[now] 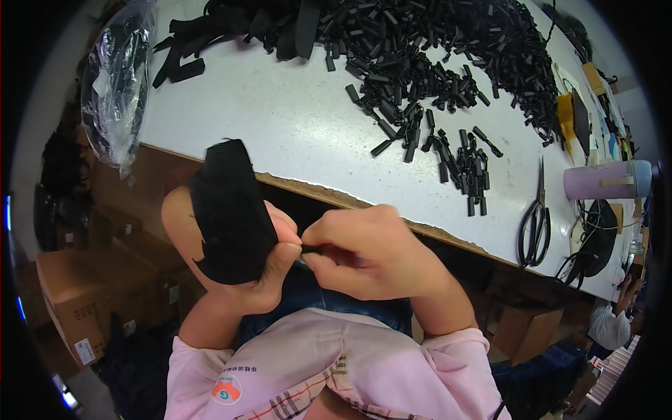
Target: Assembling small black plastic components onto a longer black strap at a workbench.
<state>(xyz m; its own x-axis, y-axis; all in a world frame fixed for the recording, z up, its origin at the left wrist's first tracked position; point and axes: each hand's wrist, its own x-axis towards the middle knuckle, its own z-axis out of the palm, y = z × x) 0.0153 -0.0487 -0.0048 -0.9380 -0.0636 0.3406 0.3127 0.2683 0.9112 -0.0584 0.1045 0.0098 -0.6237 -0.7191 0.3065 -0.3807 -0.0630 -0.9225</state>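
Observation:
My left hand (269, 280) is closed round a wide black fabric strip or stack of strips (234, 217), which stands up over the palm with ragged ends. My right hand (371, 248) meets it at the fingertips, thumb and forefinger pinched together. Something small and dark shows at that pinch, mostly hidden by the fingers. Both hands are above my lap, just off the near edge of the white table (231, 105). Past them on the table lies a small group of black zipper sliders with pull tabs (462, 168), touching neither hand.
A large heap of the same sliders (434, 70) covers the table's far side. More black strips (280, 28) and a clear plastic bag (119, 84) lie far left. Black-handled scissors (535, 231) and a lilac tumbler (602, 180) are at right. Cardboard boxes (84, 301) stand below left.

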